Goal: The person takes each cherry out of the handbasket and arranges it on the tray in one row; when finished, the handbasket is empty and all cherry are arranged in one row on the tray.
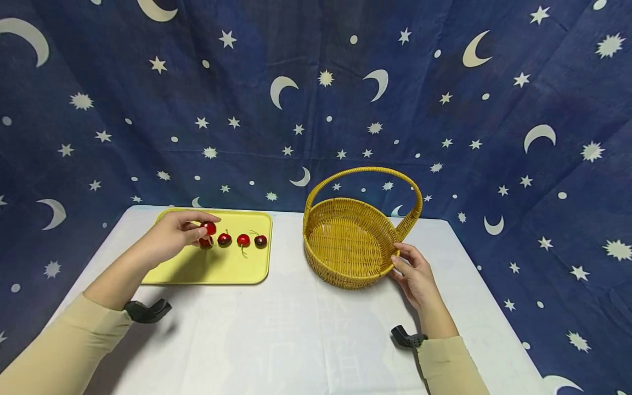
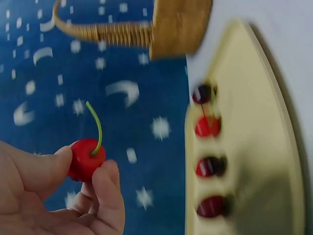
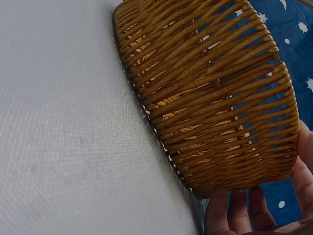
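Observation:
Between thumb and fingers, my left hand (image 1: 170,237) pinches a red cherry (image 2: 87,159) with a green stem, held above the yellow tray (image 1: 237,272). Several more cherries lie in a row on that tray, among them a dark one (image 1: 260,241) at the right end and a bright red one (image 1: 243,240) beside it. My right hand (image 1: 417,274) grips the right side of the woven basket (image 1: 350,278), thumb at the rim and fingers against the outer wall. No cherry shows inside the basket, which stands upright with its tall handle (image 1: 365,170) arching over it.
A white cloth (image 1: 291,340) covers the table, with the tray at left and the basket right of centre. Behind them hangs a dark blue curtain (image 1: 257,175) printed with moons and stars. Dark wrist cameras (image 1: 148,311) are worn on both arms.

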The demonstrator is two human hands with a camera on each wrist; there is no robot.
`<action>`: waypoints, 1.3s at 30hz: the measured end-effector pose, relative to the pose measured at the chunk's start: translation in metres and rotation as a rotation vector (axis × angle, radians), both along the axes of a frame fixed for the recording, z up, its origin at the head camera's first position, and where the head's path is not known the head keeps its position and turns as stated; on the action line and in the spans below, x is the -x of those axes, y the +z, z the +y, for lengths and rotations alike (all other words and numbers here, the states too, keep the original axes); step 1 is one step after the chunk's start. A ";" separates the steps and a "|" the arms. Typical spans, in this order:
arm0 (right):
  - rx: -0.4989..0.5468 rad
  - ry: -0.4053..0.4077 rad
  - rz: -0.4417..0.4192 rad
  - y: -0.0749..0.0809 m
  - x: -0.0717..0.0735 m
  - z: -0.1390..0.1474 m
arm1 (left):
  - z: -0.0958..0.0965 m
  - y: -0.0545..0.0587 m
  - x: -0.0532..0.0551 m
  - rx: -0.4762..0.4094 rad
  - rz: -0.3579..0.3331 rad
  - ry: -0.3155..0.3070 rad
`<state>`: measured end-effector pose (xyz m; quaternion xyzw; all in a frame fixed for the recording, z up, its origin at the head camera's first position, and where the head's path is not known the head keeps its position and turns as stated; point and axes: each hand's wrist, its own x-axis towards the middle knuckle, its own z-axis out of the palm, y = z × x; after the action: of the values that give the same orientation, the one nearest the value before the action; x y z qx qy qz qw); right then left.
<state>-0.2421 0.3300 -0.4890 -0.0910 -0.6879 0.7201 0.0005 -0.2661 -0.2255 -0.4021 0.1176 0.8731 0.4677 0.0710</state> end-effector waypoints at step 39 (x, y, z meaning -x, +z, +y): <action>-0.016 0.004 -0.004 0.001 0.000 -0.001 | -0.086 -0.059 0.042 0.249 -0.155 0.155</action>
<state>-0.2423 0.3292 -0.4881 -0.0912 -0.6938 0.7143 -0.0014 -0.3078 -0.3118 -0.4612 0.0039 0.9227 0.3676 0.1159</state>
